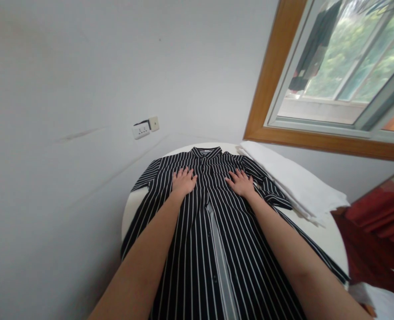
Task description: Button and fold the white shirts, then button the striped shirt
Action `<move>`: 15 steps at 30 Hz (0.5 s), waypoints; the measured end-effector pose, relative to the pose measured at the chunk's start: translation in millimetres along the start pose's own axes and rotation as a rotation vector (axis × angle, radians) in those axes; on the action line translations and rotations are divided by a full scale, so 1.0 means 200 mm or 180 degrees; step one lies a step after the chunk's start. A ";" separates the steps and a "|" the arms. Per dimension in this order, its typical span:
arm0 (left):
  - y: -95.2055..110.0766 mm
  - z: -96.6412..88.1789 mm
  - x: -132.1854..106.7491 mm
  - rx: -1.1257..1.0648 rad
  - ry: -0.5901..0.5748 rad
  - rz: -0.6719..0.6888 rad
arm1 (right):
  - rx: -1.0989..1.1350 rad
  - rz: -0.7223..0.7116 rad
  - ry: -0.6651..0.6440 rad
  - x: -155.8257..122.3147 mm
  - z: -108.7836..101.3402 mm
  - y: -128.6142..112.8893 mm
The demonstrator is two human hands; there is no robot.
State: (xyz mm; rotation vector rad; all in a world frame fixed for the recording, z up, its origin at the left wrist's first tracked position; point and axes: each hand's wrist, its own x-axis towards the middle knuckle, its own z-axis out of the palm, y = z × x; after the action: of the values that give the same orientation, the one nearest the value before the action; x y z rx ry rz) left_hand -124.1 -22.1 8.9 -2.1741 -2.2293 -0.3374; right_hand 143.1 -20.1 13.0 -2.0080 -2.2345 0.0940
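Observation:
A black shirt with thin white stripes point(200, 249) lies spread front-up on a round white table point(132, 209), its collar at the far edge and short sleeves out to both sides. My left hand point(183, 180) rests flat on the shirt's left chest, fingers stretched out. My right hand point(240, 181) lies flat on the right chest, fingers spread too. Neither hand holds anything. The button placket runs down the middle between my forearms.
A folded white cloth point(296, 182) lies on the table to the right of the shirt. A wall socket point(141, 130) sits on the grey wall behind. A wood-framed window point(333, 80) is at the upper right, red furniture point(380, 231) at the right.

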 end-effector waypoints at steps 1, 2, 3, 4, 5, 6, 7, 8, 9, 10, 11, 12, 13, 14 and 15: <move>0.00 0.00 0.00 0.0004 0.0016 -0.0002 | 0.0013 -0.0008 0.0013 0.00 0.00 0.00; 0.00 0.00 0.00 0.0005 0.0035 0.0007 | 0.0024 -0.0018 0.0018 0.01 0.00 0.00; 0.00 0.00 0.00 0.0003 0.0059 0.0023 | 0.0028 -0.0029 0.0025 0.01 0.01 0.00; 0.00 0.00 0.00 -0.0001 0.0091 0.0042 | 0.0023 -0.0037 0.0031 0.01 0.01 0.00; 0.00 0.00 -0.01 -0.0007 0.0136 0.0063 | 0.0008 -0.0045 0.0031 0.02 0.01 0.00; 0.00 0.00 -0.01 -0.0015 0.0200 0.0082 | -0.0012 -0.0050 0.0037 0.02 0.01 0.00; 0.00 0.00 -0.02 -0.0024 0.0288 0.0096 | -0.0033 -0.0055 0.0042 0.02 0.01 0.00; 0.00 -0.01 -0.03 -0.0034 0.0383 0.0112 | -0.0048 -0.0056 0.0049 0.02 0.01 0.00; 0.00 -0.01 -0.04 -0.0045 0.0471 0.0132 | -0.0055 -0.0059 0.0054 0.02 0.01 0.00; 0.01 -0.01 -0.04 -0.0053 0.0546 0.0170 | -0.0053 -0.0063 0.0050 0.02 0.01 0.00; 0.02 -0.02 -0.05 -0.0058 0.0600 0.0226 | -0.0047 -0.0065 0.0051 0.01 0.01 0.00; 0.02 -0.02 -0.06 -0.0058 0.0627 0.0303 | -0.0038 -0.0061 0.0057 0.01 0.01 -0.01; 0.03 -0.03 -0.06 -0.0055 0.0620 0.0414 | -0.0029 -0.0058 0.0064 0.00 0.01 -0.01; 0.04 -0.03 -0.06 -0.0049 0.0584 0.0540 | -0.0020 -0.0049 0.0085 0.00 0.01 -0.02; 0.04 -0.04 -0.07 -0.0043 0.0528 0.0670 | -0.0012 -0.0042 0.0115 -0.01 0.01 -0.03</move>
State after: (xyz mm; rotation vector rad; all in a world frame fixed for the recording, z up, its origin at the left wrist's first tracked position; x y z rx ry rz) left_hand -116.8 -36.2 15.7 -2.2675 -1.8998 -0.5069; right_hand 137.7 -22.9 12.4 -1.9802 -2.2274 0.0518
